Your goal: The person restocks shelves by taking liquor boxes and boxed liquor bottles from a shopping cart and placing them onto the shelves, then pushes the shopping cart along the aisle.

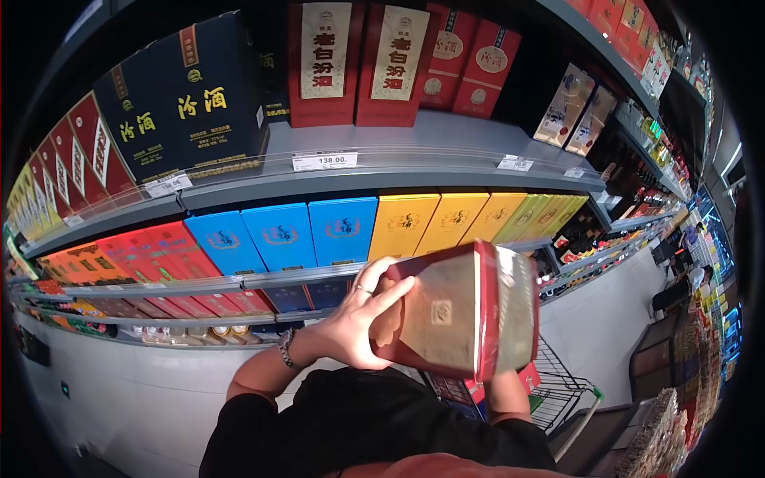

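Observation:
A large red and beige gift box (446, 311) is held tilted in front of my body, before the lower shelves. My left hand (358, 319) grips its left end, thumb and fingers spread around the edge; a ring and a wrist watch show on that arm. On the far side, my right forearm (508, 394) rises behind the box. The box hides my right hand and its fingers, so its grip cannot be made out. Clear, shiny wrap seems to cover the box's right end.
Shelves ahead hold dark blue boxes (203, 95), red boxes (320, 64), blue boxes (279, 233) and yellow boxes (406, 223). A price tag (325, 161) lines the shelf edge. A wire shopping cart (558, 390) stands below right, with items inside. Farther right, an aisle floor (594, 319) runs past people.

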### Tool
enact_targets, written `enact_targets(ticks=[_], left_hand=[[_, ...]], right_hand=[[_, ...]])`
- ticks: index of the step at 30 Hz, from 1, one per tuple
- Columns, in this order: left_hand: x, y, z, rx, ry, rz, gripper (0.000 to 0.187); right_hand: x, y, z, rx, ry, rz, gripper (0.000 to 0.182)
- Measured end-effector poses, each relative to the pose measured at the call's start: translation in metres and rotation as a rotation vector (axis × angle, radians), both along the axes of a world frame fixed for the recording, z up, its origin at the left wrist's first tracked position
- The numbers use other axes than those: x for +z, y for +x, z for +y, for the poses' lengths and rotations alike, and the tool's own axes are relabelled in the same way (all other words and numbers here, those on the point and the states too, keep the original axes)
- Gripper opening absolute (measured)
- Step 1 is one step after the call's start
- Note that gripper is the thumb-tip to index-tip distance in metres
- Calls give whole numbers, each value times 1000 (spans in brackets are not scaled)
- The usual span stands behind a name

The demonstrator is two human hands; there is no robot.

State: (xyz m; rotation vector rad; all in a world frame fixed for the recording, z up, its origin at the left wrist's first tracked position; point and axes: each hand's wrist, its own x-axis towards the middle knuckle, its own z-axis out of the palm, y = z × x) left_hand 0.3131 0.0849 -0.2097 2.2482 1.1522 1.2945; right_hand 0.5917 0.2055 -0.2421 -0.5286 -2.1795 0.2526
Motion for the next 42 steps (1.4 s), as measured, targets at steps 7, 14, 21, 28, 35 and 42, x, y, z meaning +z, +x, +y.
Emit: enact_targets(ticks=[7,14,21,28,35,42], left_hand=[[136,-17,18,-15,596,325,104],[202,-65,59,236,847,410,119],[192,-110,62,511,611,258,111],[185,-144,49,734,591,173,65],[221,-177,17,915,805,337,40],[247,-224,0,1269,847,614,34]], right_hand=[[111,-52,96,395,-105,375,69],[172,-126,132,581,77,231,64],[195,-218,158,603,484,24,60],[208,-274,161,655,-176,118,101],[237,-318,156,824,-408,16,112],[229,-331,167,789,-528,29,106]])
